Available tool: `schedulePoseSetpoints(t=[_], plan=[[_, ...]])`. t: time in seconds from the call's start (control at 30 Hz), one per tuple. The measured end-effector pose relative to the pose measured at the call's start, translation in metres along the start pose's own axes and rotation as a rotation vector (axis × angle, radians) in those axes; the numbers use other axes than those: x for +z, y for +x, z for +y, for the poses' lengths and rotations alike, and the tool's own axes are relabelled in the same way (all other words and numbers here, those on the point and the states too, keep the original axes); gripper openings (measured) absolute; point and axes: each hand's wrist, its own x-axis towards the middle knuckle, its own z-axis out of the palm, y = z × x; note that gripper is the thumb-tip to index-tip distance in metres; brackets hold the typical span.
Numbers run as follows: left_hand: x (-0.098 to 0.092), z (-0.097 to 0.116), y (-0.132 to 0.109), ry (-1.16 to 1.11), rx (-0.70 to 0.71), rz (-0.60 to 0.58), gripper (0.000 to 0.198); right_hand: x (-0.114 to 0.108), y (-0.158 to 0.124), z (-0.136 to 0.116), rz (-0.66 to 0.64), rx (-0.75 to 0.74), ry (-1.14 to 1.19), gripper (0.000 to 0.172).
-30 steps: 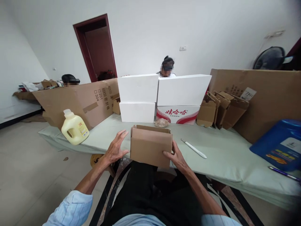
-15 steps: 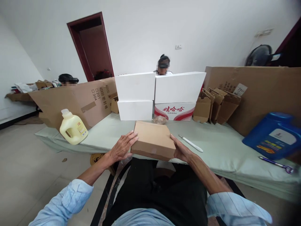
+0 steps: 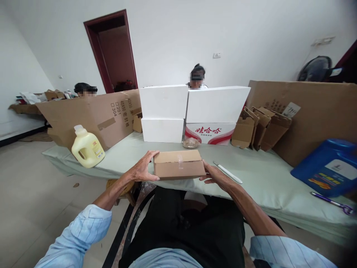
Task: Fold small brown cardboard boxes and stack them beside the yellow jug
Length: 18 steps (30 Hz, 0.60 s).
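A brown cardboard box (image 3: 179, 167) is held between my two hands at the front edge of the table, its flap side with a strip of clear tape facing me. My left hand (image 3: 143, 167) grips the box's left end, thumb low on the front and fingers at the top corner. Against the right end presses my right hand (image 3: 213, 174), fingers partly under the lower corner. A white pen-like cutter (image 3: 228, 172) lies just right of that hand. Behind the box rests a small clear-wrapped bundle (image 3: 191, 143).
White boxes (image 3: 164, 102) are stacked in the middle, with folded cardboard pieces (image 3: 242, 129) to their right. A yellow jug (image 3: 87, 148) stands at left; a blue jug (image 3: 326, 167) and a purple pen (image 3: 330, 201) are at right. Two people sit beyond large cardboard sheets (image 3: 97, 115).
The cardboard box has been tipped, so its taped flap side now faces me instead of its broad flat face. Both hands have shifted their hold on its ends.
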Motion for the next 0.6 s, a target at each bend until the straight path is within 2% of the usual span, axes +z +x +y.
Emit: schedulePoseSetpoints(t=[0.13,0.2,0.27,0.33,0.43,0.5,0.6], plan=[[-0.001,0.001,0.000,0.027,0.010,-0.007,0.105,0.002,0.007,-0.001,0.048,-0.077,-0.096,0.061],[0.001,0.003,0.000,0.055,0.009,-0.013,0.101,0.000,0.011,0.001,0.108,-0.134,-0.289,0.066],[0.004,0.006,0.000,0.070,0.009,0.001,0.097,-0.006,0.016,0.006,0.238,-0.177,-0.555,0.066],[0.006,0.008,-0.001,0.073,0.016,0.023,0.095,-0.018,0.019,0.013,0.394,-0.179,-0.768,0.054],[0.008,0.010,-0.005,0.073,0.023,0.048,0.096,-0.040,0.020,0.028,0.559,-0.103,-0.913,0.033],[0.008,0.012,-0.007,0.068,0.029,0.071,0.098,-0.053,0.020,0.041,0.609,-0.036,-0.979,0.026],[0.007,0.012,-0.011,0.063,0.032,0.101,0.099,-0.067,0.020,0.058,0.617,0.030,-1.023,0.020]])
